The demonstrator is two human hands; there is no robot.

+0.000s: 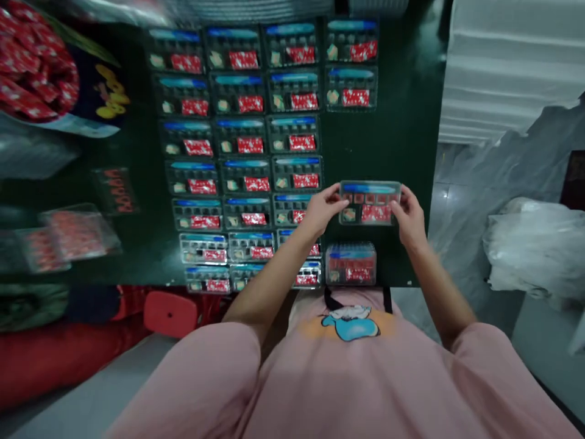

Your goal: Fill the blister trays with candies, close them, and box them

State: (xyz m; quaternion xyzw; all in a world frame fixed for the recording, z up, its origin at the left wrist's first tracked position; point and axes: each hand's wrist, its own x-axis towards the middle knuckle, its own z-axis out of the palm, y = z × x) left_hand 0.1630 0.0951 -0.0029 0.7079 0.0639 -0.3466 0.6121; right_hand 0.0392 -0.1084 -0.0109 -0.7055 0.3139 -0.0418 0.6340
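Between my two hands is a clear plastic case (370,202) with a blue pen-like strip, a row of red squares, a red patterned packet and a small pale piece. My left hand (323,210) pinches its left end, and my right hand (407,216) grips its right end. Just below it, at the table's front edge, sits a closed-looking stack of similar cases (351,264) with red squares inside. Left of my hands, rows of trays (250,135) lie side by side, each with a blue strip and a red packet. My left forearm covers some of them.
On the dark green table (384,140), a container of red packets (36,67) stands at the far left, with bags of red pieces (78,233) nearer. Stacked white trays (496,67) and white plastic bags (539,244) are at the right. A red stool (170,312) is below the table edge.
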